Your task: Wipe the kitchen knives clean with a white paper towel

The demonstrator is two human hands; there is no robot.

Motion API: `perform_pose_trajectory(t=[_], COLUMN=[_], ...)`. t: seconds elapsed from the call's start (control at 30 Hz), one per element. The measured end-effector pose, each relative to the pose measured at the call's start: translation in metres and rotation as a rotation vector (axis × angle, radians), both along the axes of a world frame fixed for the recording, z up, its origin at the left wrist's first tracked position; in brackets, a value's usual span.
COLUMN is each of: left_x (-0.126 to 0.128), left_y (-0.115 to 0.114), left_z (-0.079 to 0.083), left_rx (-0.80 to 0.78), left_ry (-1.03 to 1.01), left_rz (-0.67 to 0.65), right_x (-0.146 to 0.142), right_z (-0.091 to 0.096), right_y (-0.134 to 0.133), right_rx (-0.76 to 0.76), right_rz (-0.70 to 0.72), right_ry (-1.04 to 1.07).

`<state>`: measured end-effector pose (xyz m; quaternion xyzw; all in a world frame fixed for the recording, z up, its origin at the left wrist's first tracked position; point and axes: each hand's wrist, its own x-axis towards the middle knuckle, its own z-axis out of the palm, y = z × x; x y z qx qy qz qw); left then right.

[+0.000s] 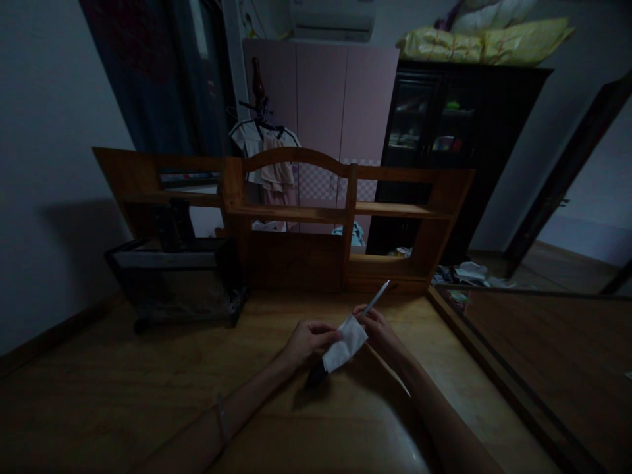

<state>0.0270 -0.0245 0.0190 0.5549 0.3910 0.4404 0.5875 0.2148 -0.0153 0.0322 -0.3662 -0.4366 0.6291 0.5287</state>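
Both of my hands are above the wooden table, around a slim brush-like tool wrapped in a white tissue or cloth. My left hand (313, 339) pinches the left edge of the white wrap (344, 343) between thumb and fingers. On the other side, my right hand (378, 329) is closed around the brush-like tool (378, 297) at the wrap's upper end. The tool's thin pale shaft points up to the right. A dark, blunt end, perhaps bristles, sticks out at the lower left. The wrap hides the tool's middle.
On the wooden table (222, 368), a dark tank-like box (178, 280) stands at the left. A wooden shelf unit (296, 214) runs along the back edge. To the right lies a lower brown surface (557, 342) behind a raised wooden edge. The room is dim.
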Motion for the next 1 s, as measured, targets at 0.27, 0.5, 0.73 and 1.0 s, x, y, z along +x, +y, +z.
perform_pose_trajectory(t=[0.27,0.5,0.73,1.0], left_x=[0.003,0.003,0.002,0.005], left_y=[-0.001,0.000,0.005,-0.006], left_z=[-0.003,-0.002,-0.009,-0.002], left_rx=[0.106,0.093,0.032,0.149], left_ry=[-0.027,-0.036,-0.037,0.009], left_rz=[0.064,0.089,0.037,0.155], right_x=[0.000,-0.001,-0.001,0.004], right_z=[-0.010,-0.005,-0.006,-0.008], right_y=[0.004,0.004,0.001,0.006], right_rx=[-0.005,-0.021,-0.001,0.011], right_rz=[0.024,0.071,0.149,0.077], right_ry=[0.077,0.144,0.168,0.106])
